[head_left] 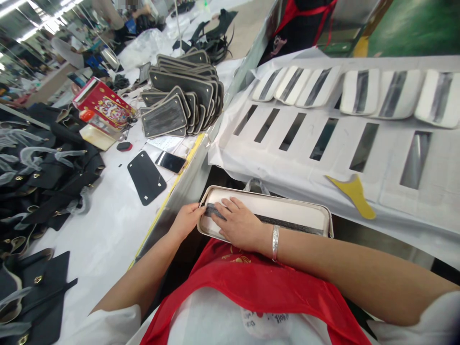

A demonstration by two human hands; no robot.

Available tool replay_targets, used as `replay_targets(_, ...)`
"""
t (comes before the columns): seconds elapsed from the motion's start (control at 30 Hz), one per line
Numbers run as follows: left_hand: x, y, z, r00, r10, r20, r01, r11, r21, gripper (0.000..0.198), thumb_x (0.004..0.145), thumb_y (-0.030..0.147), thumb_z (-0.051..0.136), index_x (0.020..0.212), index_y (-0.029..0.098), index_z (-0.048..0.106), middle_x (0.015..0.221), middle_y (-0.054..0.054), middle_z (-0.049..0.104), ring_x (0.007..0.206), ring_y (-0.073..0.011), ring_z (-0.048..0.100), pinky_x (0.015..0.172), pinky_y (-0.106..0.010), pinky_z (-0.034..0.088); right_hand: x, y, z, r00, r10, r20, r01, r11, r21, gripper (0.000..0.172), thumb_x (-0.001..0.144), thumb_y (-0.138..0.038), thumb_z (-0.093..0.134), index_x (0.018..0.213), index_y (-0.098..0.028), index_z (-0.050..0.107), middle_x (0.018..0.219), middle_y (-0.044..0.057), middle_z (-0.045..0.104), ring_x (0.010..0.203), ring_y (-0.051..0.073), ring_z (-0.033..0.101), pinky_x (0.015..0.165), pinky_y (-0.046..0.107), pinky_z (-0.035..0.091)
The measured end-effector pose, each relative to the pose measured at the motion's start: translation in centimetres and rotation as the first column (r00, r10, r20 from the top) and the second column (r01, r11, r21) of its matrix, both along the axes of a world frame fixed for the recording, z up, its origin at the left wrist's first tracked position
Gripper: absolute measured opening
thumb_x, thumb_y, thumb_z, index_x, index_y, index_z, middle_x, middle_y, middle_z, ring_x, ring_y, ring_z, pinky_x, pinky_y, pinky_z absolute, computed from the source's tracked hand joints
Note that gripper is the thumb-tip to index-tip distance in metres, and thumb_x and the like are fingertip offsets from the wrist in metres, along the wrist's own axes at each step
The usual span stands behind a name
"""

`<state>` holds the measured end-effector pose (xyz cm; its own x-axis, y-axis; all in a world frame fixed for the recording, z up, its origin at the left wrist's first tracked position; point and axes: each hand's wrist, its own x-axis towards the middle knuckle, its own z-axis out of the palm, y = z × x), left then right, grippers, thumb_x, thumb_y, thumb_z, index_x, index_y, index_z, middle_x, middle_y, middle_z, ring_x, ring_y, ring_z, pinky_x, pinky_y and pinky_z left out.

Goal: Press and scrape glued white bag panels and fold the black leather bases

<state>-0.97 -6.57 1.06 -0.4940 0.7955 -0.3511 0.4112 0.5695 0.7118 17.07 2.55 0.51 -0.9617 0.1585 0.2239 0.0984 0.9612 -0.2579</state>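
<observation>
Mid-frame, the long cream panel [287, 207], probably light and stiff, is best rim-held: pinched by the left hand [186, 221], pressed by the splayed right hand [240, 224].

- In the middle, our white panel [287, 207] has a beige rim and a dark grey stripe.
- Near, our apron [283, 290] is red with gold print.
- On the right, we see white pieces [361, 91], each striped dark grey, and a yellow tool [354, 193].
- On the left, we see black bags [57, 194] and a red box [108, 103] with a yellowish pattern.
- Far right, we see green floor [413, 28].
</observation>
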Motion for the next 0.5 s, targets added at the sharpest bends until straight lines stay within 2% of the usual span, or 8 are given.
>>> replay_targets(0.13,0.0,0.0,-0.2,0.979,-0.125,-0.161,0.119,0.992,-0.045,0.033,0.082,0.040,0.043,0.067,0.015,0.058,0.060,0.001,0.055,0.061,-0.0138,0.049,0.055,-0.023,0.036,0.0,0.0,-0.2,1.000,-0.002,0.010,0.002,1.000,-0.016,0.039,0.087,-0.033,0.052,0.121,-0.015,0.055,0.131,0.015,0.048,0.122,0.033,0.038,0.104,0.050,0.027)
replay_targets(0.23,0.0,0.2,0.2,0.943,-0.185,-0.276,0.164,0.982,-0.096,0.031,0.083,0.035,0.040,0.062,0.016,0.053,0.056,0.002,0.050,0.058,-0.0121,0.045,0.054,-0.023,0.031,-0.1,0.1,-0.4,1.000,-0.015,0.017,0.016,0.999,-0.038,0.042,0.086,-0.036,0.054,0.124,-0.018,0.054,0.133,0.013,0.047,0.124,0.032,0.037,0.104,0.052,0.026)
replay_targets(0.5,0.0,0.0,0.8,0.958,-0.204,-0.199,0.194,0.979,-0.068,0.029,0.083,0.034,0.040,0.072,0.015,0.060,0.065,0.001,0.057,0.064,-0.0146,0.051,0.058,-0.024,0.036,0.3,0.6,-0.8,0.999,-0.042,0.023,0.043,0.998,-0.055,0.045,0.088,-0.040,0.051,0.130,-0.024,0.049,0.139,0.009,0.044,0.128,0.029,0.036,0.106,0.052,0.023)
